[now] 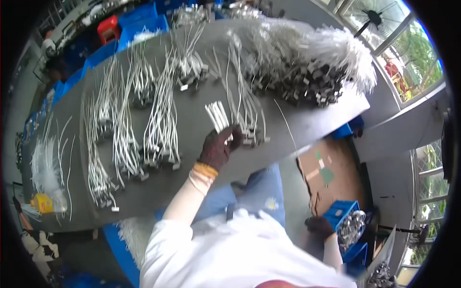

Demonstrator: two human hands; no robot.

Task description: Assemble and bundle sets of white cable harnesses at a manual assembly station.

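White wire bundle in the left hand, over the worktop
The left grip is clamped on it; the right hand's grip cannot be told. Loose wires could snag it, since their strands lie just beside.

Daylight enters through the windows at right, the panes showing brightest. Glare whitens the right end of the tabletop; the upper-left background is dim. The right hand appears soft. Fisheye distortion bends straight edges; black vignetting fills the corners.
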